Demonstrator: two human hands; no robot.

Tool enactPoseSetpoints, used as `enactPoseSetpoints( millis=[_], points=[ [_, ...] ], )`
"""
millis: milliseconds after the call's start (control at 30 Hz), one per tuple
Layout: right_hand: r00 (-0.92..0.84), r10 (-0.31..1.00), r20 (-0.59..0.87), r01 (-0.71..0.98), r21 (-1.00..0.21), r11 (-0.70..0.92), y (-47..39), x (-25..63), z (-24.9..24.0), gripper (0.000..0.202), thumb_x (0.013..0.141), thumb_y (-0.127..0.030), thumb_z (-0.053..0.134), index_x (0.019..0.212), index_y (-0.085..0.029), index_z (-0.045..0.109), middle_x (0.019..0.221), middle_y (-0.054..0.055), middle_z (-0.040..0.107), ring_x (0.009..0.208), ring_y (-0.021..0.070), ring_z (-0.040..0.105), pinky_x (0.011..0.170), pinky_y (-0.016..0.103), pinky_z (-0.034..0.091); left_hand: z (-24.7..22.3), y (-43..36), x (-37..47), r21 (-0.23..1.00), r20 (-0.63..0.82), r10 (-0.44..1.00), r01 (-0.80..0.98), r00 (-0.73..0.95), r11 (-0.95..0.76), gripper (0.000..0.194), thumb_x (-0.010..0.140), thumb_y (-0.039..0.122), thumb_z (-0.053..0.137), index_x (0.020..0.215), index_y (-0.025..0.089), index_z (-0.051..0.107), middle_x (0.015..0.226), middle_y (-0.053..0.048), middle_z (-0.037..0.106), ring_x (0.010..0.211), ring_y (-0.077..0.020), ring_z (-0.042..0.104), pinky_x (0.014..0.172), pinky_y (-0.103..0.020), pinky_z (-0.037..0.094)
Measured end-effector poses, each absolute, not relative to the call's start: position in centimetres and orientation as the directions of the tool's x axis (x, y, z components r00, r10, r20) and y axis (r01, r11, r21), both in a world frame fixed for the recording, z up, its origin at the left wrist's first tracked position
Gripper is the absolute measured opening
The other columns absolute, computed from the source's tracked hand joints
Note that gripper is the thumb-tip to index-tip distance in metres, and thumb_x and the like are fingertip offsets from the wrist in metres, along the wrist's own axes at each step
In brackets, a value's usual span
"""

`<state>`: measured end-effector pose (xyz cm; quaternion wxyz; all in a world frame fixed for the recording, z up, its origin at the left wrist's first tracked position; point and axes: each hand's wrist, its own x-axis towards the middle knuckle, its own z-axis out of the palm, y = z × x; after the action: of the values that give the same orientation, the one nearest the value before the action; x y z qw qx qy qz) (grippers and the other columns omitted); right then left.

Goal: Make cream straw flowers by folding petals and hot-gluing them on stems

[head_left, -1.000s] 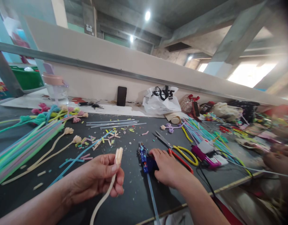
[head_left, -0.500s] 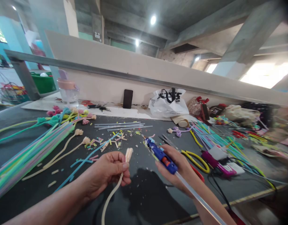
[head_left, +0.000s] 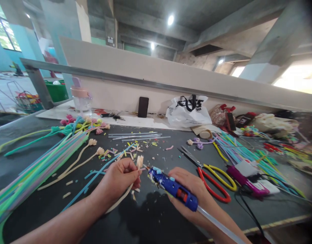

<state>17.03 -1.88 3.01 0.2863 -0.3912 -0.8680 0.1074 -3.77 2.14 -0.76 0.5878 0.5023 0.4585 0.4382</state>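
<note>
My left hand [head_left: 121, 179] pinches a cream pipe cleaner [head_left: 120, 200] just below its bunched tip, which stands upright above my fingers; the stem trails down toward me. In my right hand [head_left: 190, 186] is a blue glue gun [head_left: 168, 184], with a clear glue stick [head_left: 219, 225] protruding from its rear end. The gun's nozzle points left and sits right at the bunched tip; I cannot tell whether it touches. Small cream scraps [head_left: 134, 193] lie below my left fingers. Scissors [head_left: 214, 179] with red and yellow handles rest beside my right hand.
Bundled pastel pipe cleaners [head_left: 53, 156] and cream flower stems [head_left: 77, 162] lie left. Clear glue sticks [head_left: 135, 136] and cut bits lie ahead. A phone [head_left: 143, 107], a bottle [head_left: 81, 100] and a white bag [head_left: 187, 112] stand behind. A purple device [head_left: 247, 183] with cords sits right.
My right hand has brought the glue gun left and down, nozzle to the cream tip. The scissors now show fully. Scraps appear under my left hand. The view has shifted slightly left.
</note>
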Motion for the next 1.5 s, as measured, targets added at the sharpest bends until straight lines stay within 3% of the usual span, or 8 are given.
enactPoseSetpoints(
  millis=[400,600,800,1033,1500],
  points=[
    [-0.501,0.792,0.348,0.763,-0.255,0.594,-1.8,16.7,2.7,0.011,0.069,-0.019,0.053,0.063,-0.020,0.044,0.066,0.001,0.047,0.061,0.0145,0.046,0.054,0.024,0.033,-0.7,2.0,-3.7,0.993,-0.089,0.970,-0.051,0.225,0.103,0.019,0.066,0.026,0.061,0.057,0.017,0.047,0.047,0.002,0.059,0.043,-0.0108,0.056,0.047,-0.020,0.043],
    [-0.478,0.790,0.385,0.791,-0.202,0.577,-2.0,16.6,2.6,0.015,0.070,-0.024,0.056,0.062,-0.019,0.043,0.064,0.000,0.046,0.061,0.0139,0.045,0.056,0.024,0.032,-0.5,1.8,-3.7,0.991,-0.101,0.968,-0.057,0.231,0.117,0.020,0.064,0.027,0.062,0.056,0.017,0.047,0.046,0.002,0.059,0.043,-0.0105,0.055,0.048,-0.021,0.044],
    [-0.462,0.774,0.433,0.789,-0.198,0.582,-2.0,16.6,2.4,0.018,0.068,-0.020,0.055,0.060,-0.020,0.039,0.061,-0.001,0.045,0.059,0.0131,0.043,0.054,0.024,0.029,-0.4,1.7,-3.6,0.989,-0.117,0.967,-0.058,0.225,0.133,0.020,0.063,0.027,0.062,0.056,0.018,0.046,0.045,0.002,0.058,0.042,-0.0113,0.054,0.047,-0.022,0.043],
    [-0.480,0.794,0.372,0.794,-0.202,0.574,-1.9,16.6,2.3,0.019,0.069,-0.023,0.056,0.061,-0.020,0.039,0.061,-0.001,0.045,0.060,0.0137,0.044,0.054,0.025,0.028,-0.8,1.9,-3.9,1.000,-0.025,0.965,0.006,0.262,0.024,0.019,0.069,0.025,0.057,0.056,0.018,0.046,0.046,0.001,0.059,0.043,-0.0106,0.052,0.047,-0.021,0.039],
    [-0.459,0.794,0.399,0.782,-0.242,0.574,-2.0,16.5,2.4,0.020,0.068,-0.020,0.054,0.059,-0.020,0.036,0.059,-0.002,0.042,0.057,0.0125,0.042,0.053,0.024,0.028,0.3,1.7,-3.5,0.983,-0.141,0.957,-0.082,0.255,0.167,0.023,0.060,0.030,0.063,0.055,0.018,0.044,0.042,0.002,0.056,0.039,-0.0098,0.050,0.044,-0.021,0.039]
  ],
)
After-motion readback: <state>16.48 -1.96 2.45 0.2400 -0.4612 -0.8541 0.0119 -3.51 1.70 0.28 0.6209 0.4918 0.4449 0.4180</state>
